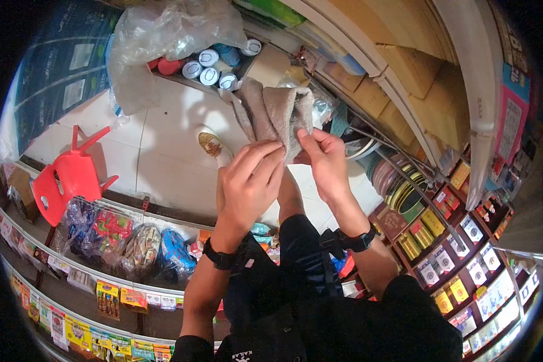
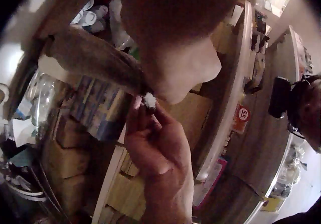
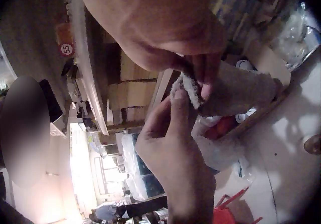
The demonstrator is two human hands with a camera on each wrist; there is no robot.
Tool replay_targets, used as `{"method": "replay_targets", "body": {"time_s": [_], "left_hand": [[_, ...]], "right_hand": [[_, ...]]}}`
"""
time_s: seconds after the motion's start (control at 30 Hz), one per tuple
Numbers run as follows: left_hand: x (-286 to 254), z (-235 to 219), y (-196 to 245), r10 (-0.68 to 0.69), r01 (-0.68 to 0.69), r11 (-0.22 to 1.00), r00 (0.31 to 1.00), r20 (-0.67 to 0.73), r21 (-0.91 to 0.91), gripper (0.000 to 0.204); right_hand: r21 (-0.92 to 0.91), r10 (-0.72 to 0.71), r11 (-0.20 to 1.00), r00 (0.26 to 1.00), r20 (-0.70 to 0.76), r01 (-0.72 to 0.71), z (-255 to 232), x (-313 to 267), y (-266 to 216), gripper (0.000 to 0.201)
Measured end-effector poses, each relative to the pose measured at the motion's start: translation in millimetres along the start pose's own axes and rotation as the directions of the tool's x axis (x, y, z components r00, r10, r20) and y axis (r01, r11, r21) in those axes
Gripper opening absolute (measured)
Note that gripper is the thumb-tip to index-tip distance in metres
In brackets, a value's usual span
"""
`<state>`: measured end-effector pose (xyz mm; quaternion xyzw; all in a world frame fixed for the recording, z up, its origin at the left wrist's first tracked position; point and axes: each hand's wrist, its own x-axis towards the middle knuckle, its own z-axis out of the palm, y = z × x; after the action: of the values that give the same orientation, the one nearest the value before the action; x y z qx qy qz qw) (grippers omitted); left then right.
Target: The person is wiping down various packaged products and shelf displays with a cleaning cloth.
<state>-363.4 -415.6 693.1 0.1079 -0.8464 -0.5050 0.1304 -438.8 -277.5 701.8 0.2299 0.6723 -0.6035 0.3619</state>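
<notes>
A grey-beige towel-like cloth (image 1: 268, 111) hangs in folds from both hands, out in front of the body. My left hand (image 1: 250, 187) pinches its near edge between thumb and fingertips. Close beside it, my right hand (image 1: 329, 166) grips the same edge, thumb on top. Seen from the right wrist, a pale fuzzy edge of the cloth (image 3: 188, 91) sticks up between the fingertips of the two hands. From the left wrist, the cloth (image 2: 95, 58) looks like a long folded strip, and the fingertips of the right hand (image 2: 160, 151) meet at its end.
A red plastic chair (image 1: 75, 178) lies on the pale tiled floor (image 1: 169, 145) at the left. Several cans (image 1: 208, 57) stand in a box ahead, beside clear plastic sheeting (image 1: 175, 27). Shelves of packaged goods (image 1: 452, 259) line the right, with a rack of bagged items (image 1: 111, 235) at the left.
</notes>
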Motion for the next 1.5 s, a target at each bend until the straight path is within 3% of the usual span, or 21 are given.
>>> {"method": "replay_targets", "body": {"time_s": [0.13, 0.23, 0.3, 0.33, 0.4, 0.47, 0.5, 0.53, 0.6, 0.67, 0.73, 0.8, 0.87, 0.97, 1.07, 1.3, 1.43, 1.5], "left_hand": [[1, 0, 4, -0.012, 0.006, 0.998, 0.996, 0.093, 0.066, 0.021], [-6, 1, -3, -0.03, 0.021, 0.998, 0.986, 0.167, 0.059, 0.021], [-9, 1, -9, -0.018, 0.008, 0.999, 0.979, 0.202, 0.05, 0.021], [-12, -1, -7, 0.017, -0.021, 1.0, 0.971, 0.237, 0.013, 0.021], [-19, -6, 0, 0.046, -0.039, 0.999, 0.96, 0.277, -0.031, 0.02], [-15, -11, 8, 0.172, -0.203, 0.979, 0.902, 0.395, 0.038, 0.018], [-23, -7, 8, 0.18, -0.213, 0.976, 0.909, 0.377, 0.046, 0.019], [-27, -4, 3, 0.18, -0.213, 0.976, 0.909, 0.376, 0.046, 0.019], [-38, -4, -4, 0.072, -0.082, 0.996, 0.947, 0.314, 0.019, 0.019], [-41, -6, -5, 0.058, -0.072, 0.997, 0.936, 0.348, 0.027, 0.019], [-43, -10, -3, 0.007, -0.012, 1.0, 0.959, 0.283, 0.014, 0.02], [-55, -8, -5, -0.021, 0.011, 0.999, 0.955, 0.296, 0.033, 0.021], [-64, -6, -7, -0.032, 0.037, 0.999, 0.919, 0.393, -0.005, 0.022], [-57, 0, 0, 0.078, -0.077, 0.997, 0.948, 0.307, -0.018, 0.024], [-50, -1, 5, 0.068, -0.039, 0.995, 0.943, 0.326, -0.095, 0.026], [-45, -9, 6, 0.106, -0.104, 0.994, 0.94, 0.324, -0.025, 0.029], [-51, -17, 8, 0.041, -0.007, 0.995, 0.941, 0.336, -0.101, 0.026], [-43, -26, 19, 0.028, 0.017, 0.99, 0.949, 0.315, -0.141, 0.024]], "right_hand": [[-0.07, -0.031, 0.997, 0.999, 0.016, 0.032, 1, 0, 0, 0.026], [-0.079, 0.032, 0.997, 0.998, 0.054, -0.028, -11, 1, 8, 0.019], [-0.571, 0.006, 0.814, 0.982, 0.191, 0.106, -29, 19, 10, 0.017], [-0.571, 0.007, 0.814, 0.982, 0.191, 0.106, -36, 32, 11, 0.017], [-0.708, -0.158, 0.679, 0.98, 0.118, 0.195, -47, 50, 14, 0.026], [-0.663, -0.213, 0.707, 0.968, 0.132, 0.246, -53, 56, 19, 0.027], [-0.681, -0.166, 0.693, 0.972, 0.169, 0.236, -55, 62, 11, 0.026], [-0.703, -0.11, 0.676, 0.974, 0.197, 0.219, -61, 63, 6, 0.026], [-0.686, -0.163, 0.682, 0.967, 0.196, 0.254, -62, 52, 1, 0.028], [-0.691, -0.202, 0.688, 0.973, 0.113, 0.223, -58, 20, -17, 0.03], [-0.756, -0.161, 0.62, 0.977, 0.137, 0.209, -69, -9, -16, 0.031], [-0.882, -0.285, 0.36, 0.936, 0.206, 0.304, -77, -21, -18, 0.03], [-0.873, -0.296, 0.368, 0.93, 0.217, 0.321, -83, -26, -18, 0.03], [-0.851, -0.287, 0.409, 0.932, 0.223, 0.33, -95, -32, -20, 0.035], [-0.731, -0.3, 0.515, 0.893, 0.335, 0.448, -105, -29, -25, 0.037], [-0.637, -0.184, 0.672, 0.918, 0.35, 0.378, -103, -29, -26, 0.033], [-0.605, -0.227, 0.619, 0.851, 0.473, 0.501, -108, -21, -26, 0.03], [-0.281, -0.108, 0.891, 0.768, 0.632, 0.356, -111, -20, -32, 0.045]]}}
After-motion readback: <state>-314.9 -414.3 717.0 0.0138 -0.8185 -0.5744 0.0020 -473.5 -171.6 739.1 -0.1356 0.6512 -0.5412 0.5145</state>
